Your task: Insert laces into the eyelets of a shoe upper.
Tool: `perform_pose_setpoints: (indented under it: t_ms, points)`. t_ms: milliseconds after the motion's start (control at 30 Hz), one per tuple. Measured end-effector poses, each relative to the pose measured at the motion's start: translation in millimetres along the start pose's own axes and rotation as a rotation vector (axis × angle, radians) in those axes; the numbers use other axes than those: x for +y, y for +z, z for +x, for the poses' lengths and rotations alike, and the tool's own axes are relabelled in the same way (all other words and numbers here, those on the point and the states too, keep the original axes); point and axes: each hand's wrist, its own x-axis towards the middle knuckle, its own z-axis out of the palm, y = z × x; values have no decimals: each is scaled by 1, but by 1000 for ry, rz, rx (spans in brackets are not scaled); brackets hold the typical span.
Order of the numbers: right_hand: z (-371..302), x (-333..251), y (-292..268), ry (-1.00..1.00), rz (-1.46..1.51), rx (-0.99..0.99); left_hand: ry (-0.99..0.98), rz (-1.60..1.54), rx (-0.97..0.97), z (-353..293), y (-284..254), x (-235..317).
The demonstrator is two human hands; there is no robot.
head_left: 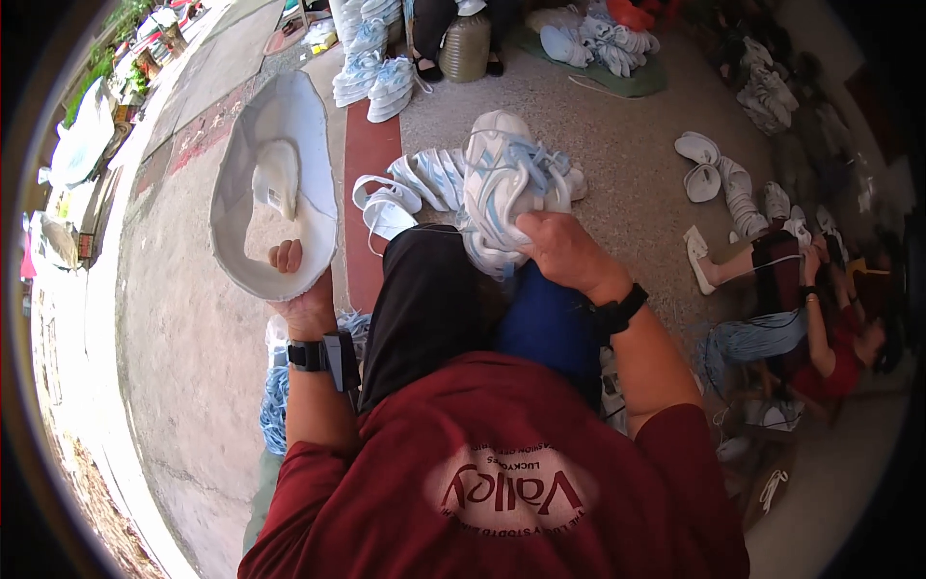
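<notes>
While our left hand (pixel 307 309) holds up an open white shoe piece (pixel 230 222), our right hand (pixel 571 251) grips a laced white-and-blue upper (pixel 494 174).
We have the left fingers curled up through the piece's opening at its near end, left of our knees; our right thumb presses the upper's near side, its other fingers mostly hidden, just beyond our lap. Behind the upper, a row of nested uppers (pixel 429 181) lies on the floor; far right, a co-worker (pixel 834 362) sits near more white shoes (pixel 738 198).
</notes>
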Motion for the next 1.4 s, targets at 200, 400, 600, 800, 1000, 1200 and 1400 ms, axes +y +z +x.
perform_pose_setpoints:
  t_ms: [200,400,600,800,1000,1200,1400]
  points:
    - [2,11,70,124,-5,-356,-74,343,-2,-7,-17,1]
    - [-22,22,116,154,80,-117,-142,516,48,-11,-24,-20]
    - [-24,18,107,262,122,-132,75,1349,-32,-40,0,-103]
    - [-46,43,74,600,852,861,21,2282,-1201,-56,-2,-138]
    - [-16,18,78,464,365,607,-238,2740,-1464,-73,-36,-169]
    - [-15,12,75,606,489,326,-290,2665,-1473,-57,-52,-163]
    - [-40,35,101,495,352,299,-419,2627,-1584,-47,-66,-156]
